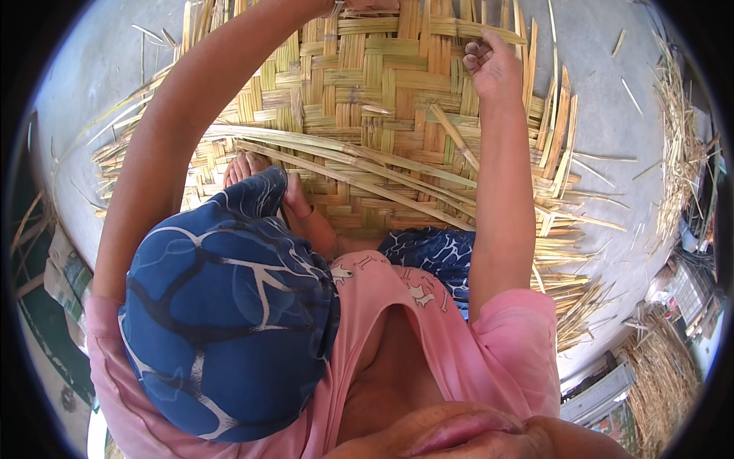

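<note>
Reaching over one woven mat (367, 80), two hands (494, 67) (372, 4)

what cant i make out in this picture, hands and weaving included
Left hand, head view: cut off by the top edge, so its grip is unseen.
Right hand, head view: curled fingers hide whether they hold anything.
Woven mat, head view: far end cut off by the top edge.
Foot, head view: partly hidden by blue patterned cloth.

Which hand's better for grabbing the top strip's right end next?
Probably the right hand: its fingers are close to the strip end; the left hand is farther left, partly cut off.
</note>
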Demonstrator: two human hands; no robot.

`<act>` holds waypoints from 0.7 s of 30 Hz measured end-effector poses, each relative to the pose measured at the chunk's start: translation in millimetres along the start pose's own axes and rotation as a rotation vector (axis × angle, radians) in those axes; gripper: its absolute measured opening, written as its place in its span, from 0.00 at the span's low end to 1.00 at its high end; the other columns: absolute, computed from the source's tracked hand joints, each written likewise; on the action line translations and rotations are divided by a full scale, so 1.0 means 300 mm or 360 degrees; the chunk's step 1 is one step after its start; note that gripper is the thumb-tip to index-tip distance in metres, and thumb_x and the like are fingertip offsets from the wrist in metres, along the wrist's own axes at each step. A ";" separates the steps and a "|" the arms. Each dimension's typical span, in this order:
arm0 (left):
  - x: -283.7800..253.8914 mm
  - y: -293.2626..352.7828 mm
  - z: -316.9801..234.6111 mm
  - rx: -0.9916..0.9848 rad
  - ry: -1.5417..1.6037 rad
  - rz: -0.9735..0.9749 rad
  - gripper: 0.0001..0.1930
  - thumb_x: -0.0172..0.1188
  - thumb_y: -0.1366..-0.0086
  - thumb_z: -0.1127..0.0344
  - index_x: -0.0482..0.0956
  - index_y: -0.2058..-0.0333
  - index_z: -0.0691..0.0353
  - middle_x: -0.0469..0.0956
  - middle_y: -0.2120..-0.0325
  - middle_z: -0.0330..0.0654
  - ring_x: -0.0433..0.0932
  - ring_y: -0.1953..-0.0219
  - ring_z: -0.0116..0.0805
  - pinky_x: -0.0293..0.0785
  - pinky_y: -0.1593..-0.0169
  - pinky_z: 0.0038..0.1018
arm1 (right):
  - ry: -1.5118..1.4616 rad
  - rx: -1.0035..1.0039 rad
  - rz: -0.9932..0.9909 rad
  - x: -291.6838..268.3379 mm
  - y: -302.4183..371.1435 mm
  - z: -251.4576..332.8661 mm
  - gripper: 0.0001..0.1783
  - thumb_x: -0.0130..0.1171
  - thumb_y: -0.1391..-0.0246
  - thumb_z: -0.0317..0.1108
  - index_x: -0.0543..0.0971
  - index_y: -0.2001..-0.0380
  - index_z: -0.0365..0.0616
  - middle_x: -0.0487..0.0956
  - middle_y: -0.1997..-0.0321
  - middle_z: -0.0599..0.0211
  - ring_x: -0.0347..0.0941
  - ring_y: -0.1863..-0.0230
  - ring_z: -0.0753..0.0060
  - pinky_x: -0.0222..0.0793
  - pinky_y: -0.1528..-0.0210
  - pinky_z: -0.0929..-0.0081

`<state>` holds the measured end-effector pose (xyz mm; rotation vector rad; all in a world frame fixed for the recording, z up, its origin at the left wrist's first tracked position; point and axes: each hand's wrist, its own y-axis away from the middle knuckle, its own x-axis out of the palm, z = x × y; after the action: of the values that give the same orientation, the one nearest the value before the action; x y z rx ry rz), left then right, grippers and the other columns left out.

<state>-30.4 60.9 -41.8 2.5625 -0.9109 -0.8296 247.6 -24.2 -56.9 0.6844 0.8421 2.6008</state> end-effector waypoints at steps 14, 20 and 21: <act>-0.013 -0.053 -0.049 0.0173 -0.0799 0.0328 0.20 0.64 0.44 0.59 0.84 0.57 0.67 0.85 0.68 0.50 0.82 0.68 0.41 0.77 0.62 0.39 | 0.0109 0.0070 0.0298 -0.054 -0.107 0.046 0.17 0.71 0.41 0.33 0.79 0.51 0.42 0.81 0.59 0.66 0.79 0.62 0.68 0.78 0.69 0.73; -0.048 -0.073 -0.021 0.0089 -0.0960 0.0544 0.18 0.62 0.46 0.63 0.85 0.57 0.65 0.85 0.68 0.50 0.82 0.66 0.46 0.76 0.61 0.41 | -0.0001 0.0089 0.0438 -0.025 -0.216 0.029 0.13 0.68 0.38 0.30 0.77 0.53 0.43 0.81 0.54 0.66 0.79 0.53 0.66 0.83 0.51 0.63; -0.056 -0.079 -0.012 0.0136 -0.0998 0.0522 0.19 0.62 0.45 0.62 0.84 0.56 0.64 0.85 0.67 0.50 0.82 0.65 0.46 0.76 0.60 0.41 | 0.0021 0.0068 0.0436 -0.001 -0.221 0.046 0.13 0.68 0.38 0.30 0.77 0.53 0.43 0.81 0.54 0.66 0.79 0.53 0.65 0.83 0.50 0.62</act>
<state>-27.4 89.9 -42.4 2.1367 -1.5145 -1.5427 265.4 33.4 -87.9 0.8490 0.8636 2.8382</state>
